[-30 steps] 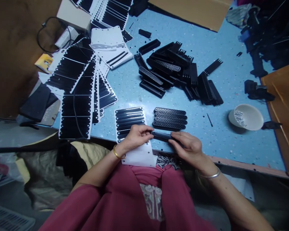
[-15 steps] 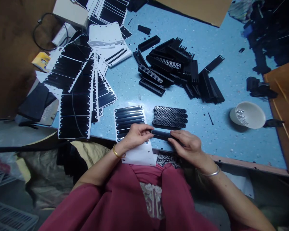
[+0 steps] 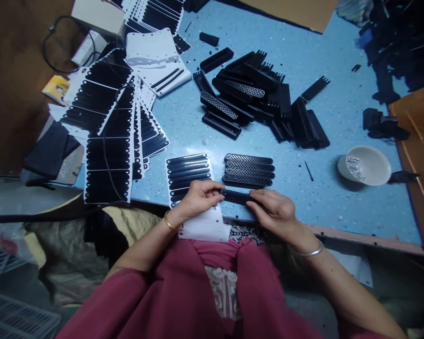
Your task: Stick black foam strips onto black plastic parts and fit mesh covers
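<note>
One bar [image 3: 236,196] at the near edge of the surface [image 3: 304,207], just short of a row of four [image 3: 248,169]. Left hand [image 3: 199,200] and right hand [image 3: 276,212] each pinch an end. Risk: uneven grip could let it slip or knock the row. Versus a second ago: patterned edge shows where smooth, glossy face did.

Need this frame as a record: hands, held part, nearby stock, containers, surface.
left hand: pinches left end of black piece
right hand: pinches its right end
just beyond: four mesh-topped pieces, side by side
by left hand: sheet of black strips, partly covered
farther back: loose pile of black parts
right side: white bowl, small silvery bits inside
surface: speckled blue table
</note>
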Motion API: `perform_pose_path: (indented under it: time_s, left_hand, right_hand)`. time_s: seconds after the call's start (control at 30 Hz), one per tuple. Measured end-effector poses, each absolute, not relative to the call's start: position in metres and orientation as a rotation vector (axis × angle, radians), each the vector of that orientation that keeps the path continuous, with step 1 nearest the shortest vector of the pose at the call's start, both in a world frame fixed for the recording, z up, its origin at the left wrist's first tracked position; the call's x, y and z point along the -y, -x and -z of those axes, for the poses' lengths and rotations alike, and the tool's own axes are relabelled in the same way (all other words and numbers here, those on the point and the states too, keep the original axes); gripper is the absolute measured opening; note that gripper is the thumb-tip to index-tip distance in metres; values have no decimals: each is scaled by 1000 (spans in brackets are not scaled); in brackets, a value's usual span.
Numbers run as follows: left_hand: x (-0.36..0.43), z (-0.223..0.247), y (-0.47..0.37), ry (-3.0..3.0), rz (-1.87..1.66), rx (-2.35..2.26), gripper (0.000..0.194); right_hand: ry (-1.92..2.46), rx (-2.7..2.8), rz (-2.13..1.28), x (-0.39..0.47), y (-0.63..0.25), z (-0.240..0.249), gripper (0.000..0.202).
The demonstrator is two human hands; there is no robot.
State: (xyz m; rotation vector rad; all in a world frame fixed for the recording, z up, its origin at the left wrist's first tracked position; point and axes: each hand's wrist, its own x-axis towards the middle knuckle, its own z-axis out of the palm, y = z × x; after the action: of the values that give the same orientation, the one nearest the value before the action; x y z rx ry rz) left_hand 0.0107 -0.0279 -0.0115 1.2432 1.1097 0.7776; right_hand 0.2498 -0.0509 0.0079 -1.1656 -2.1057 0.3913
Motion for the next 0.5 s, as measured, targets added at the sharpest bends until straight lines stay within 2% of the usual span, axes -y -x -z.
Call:
perform_pose_path:
  time_s: [0.5]
  left_hand:
    - [27, 7, -10, -1262, -759, -1107, 22]
  right_hand:
    - [1194, 2052, -485, 51, -251, -11, 10]
